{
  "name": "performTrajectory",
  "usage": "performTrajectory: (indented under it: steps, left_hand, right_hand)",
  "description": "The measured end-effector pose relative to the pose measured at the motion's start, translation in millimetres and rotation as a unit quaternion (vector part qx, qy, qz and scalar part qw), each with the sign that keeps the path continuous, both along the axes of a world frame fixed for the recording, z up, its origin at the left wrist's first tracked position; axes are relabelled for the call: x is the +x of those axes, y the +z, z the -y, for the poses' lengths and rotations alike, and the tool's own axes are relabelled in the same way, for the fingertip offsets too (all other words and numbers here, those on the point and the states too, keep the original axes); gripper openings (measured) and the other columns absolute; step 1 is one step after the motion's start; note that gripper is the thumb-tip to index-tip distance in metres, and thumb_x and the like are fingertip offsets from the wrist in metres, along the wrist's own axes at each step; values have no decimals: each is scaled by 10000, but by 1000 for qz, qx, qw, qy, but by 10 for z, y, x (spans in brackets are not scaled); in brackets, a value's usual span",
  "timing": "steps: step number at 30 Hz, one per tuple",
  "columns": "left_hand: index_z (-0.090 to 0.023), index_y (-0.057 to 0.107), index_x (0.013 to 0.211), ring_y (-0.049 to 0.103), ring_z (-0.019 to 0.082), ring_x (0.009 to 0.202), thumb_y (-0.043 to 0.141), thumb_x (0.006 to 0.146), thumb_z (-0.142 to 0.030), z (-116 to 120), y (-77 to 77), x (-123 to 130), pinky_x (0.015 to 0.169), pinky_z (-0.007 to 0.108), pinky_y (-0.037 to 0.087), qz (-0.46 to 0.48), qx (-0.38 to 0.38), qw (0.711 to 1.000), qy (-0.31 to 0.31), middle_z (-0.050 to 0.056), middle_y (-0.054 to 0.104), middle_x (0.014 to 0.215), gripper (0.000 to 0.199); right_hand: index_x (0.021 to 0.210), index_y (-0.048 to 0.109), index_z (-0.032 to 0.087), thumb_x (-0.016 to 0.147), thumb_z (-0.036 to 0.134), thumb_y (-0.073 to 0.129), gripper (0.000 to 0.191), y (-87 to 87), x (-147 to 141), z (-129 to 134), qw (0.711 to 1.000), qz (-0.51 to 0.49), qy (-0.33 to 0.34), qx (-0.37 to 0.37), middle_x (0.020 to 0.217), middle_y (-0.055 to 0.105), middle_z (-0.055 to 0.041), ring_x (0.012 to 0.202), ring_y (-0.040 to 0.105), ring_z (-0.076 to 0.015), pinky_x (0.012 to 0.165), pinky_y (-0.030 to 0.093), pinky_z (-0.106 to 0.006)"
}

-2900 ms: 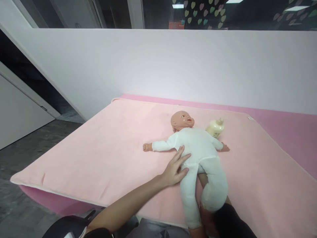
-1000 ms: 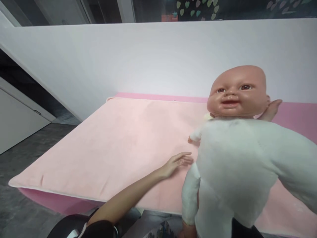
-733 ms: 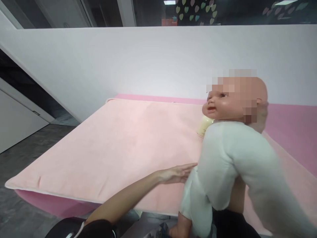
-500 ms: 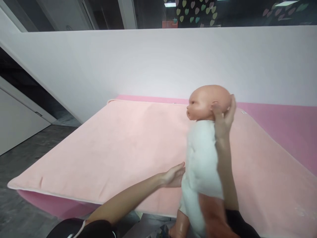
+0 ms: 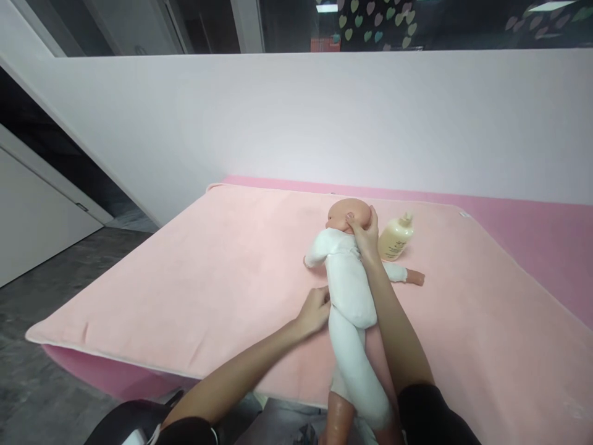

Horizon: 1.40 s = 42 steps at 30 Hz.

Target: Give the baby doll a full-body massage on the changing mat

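the doll (image 5: 351, 281) has come lower beside my left hand (image 5: 315, 311) (grip hidden; can't tell), seemingly mostly turned; my right hand (image 5: 367, 235) clasps its head (image 5: 345, 208)

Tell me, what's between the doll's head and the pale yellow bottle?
In the head-camera view, the right hand, placed on the doll's head, lies between it and the bottle.

A baby-care practice room by the look of it, a baby doll (image 5: 349, 281) right here on a pale pink mat (image 5: 259, 259), a yellow pump bottle (image 5: 395, 240) close by; up top, pastel hearts (image 5: 358, 21) across dark window glass (image 5: 287, 31), a white wall (image 5: 296, 117) below, grey floor (image 5: 28, 321)
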<state>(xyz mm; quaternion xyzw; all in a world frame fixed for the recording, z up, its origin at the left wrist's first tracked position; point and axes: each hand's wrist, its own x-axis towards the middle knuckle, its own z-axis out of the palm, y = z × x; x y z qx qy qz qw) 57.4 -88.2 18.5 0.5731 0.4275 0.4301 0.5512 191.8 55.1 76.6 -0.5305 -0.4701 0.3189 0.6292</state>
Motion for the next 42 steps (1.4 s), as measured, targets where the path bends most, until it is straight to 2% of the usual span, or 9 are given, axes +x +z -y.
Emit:
performTrajectory:
  steps: [3, 6, 12, 18, 23, 29, 34, 39, 42]
  left_hand:
    - [-115, 695, 896, 618, 208, 742, 506, 863, -340, -60, 44, -87, 689, 309, 474, -4, 26, 998, 60, 55, 702, 812, 296]
    - [-132, 653, 1080, 630, 222, 889, 485, 883, -428, -90, 93, -118, 777, 318, 484, 37, 36, 993, 104, 87, 694, 1009, 393]
    - [-215, 329, 1436, 496, 267, 1213, 550, 838, -521, -51, 56, -70, 983, 382, 421, 121, 34, 992, 30, 110, 453, 1419, 707]
    - [-175, 401, 1382, 456, 296, 1259, 628, 769, -396, -84, 34, -69, 1018, 405, 388, 183, -29, 982, -20, 120, 509, 1362, 690]
    - [-135, 579, 1190, 579, 287, 1070, 491, 660, -179, -187, 50, -122, 924, 411, 446, 190, -69, 977, 63, 85, 668, 1111, 539]
    - [-170, 569, 1239, 500, 270, 1221, 415, 482, -63, -399, -68, -220, 1024, 396, 399, 165, -14, 973, 159, 44, 579, 1308, 780]
    - [-158, 541, 1248, 415, 233, 1319, 423, 575, -55, -434, -226, -240, 1152, 405, 257, 55, 80, 978, 183, 63, 536, 1355, 692]
    - [-204, 334, 1394, 382, 218, 1343, 408, 702, -38, -353, -247, -256, 1131, 453, 304, -45, 199, 955, 214, 82, 410, 1452, 716]
    - [-225, 408, 1355, 343, 213, 1371, 396, 786, -54, -336, -200, -294, 1151, 466, 262, -114, 312, 925, 187, 67, 413, 1452, 594]
  right_hand:
    - [1441, 300, 225, 666, 551, 696, 930, -140, 47, -89, 1000, -5, -16, -10, 1457, 368, -97, 1316, 394, -244, 1085, 348, -397]
    - [1448, 280, 228, 662, 560, 693, 948, -271, 70, -174, 999, -21, -15, -34, 1478, 336, -101, 1323, 387, -246, 1074, 365, -392]
    - [1462, 251, 181, 662, 573, 682, 989, -376, 58, -189, 997, -8, -17, -80, 1482, 322, -137, 1344, 356, -261, 1113, 296, -396]
    - [1479, 217, 199, 677, 567, 667, 991, -386, 30, -176, 992, 62, 5, -106, 1438, 377, -156, 1322, 386, -283, 1107, 289, -438]
    - [1483, 213, 216, 722, 612, 598, 940, -441, 88, -222, 992, 83, 33, -94, 1493, 296, -138, 1368, 314, -268, 1125, 254, -426]
    - [1486, 185, 199, 739, 610, 585, 942, -521, 166, -290, 992, 68, 64, -83, 1527, 238, -115, 1398, 254, -240, 1145, 226, -386]
    - [1471, 188, 255, 756, 500, 594, 858, -574, 165, -299, 993, 6, 108, -45, 1529, 244, -77, 1369, 320, -202, 1098, 332, -352]
    - [1390, 357, 152, 755, 402, 583, 718, -369, 148, -157, 996, 17, 85, -37, 1438, 397, -137, 1281, 441, -205, 1058, 377, -315]
    - [1244, 521, 130, 757, 373, 576, 547, -163, 198, -85, 993, 91, 52, -58, 1333, 509, -141, 1221, 489, -225, 1043, 386, -328]
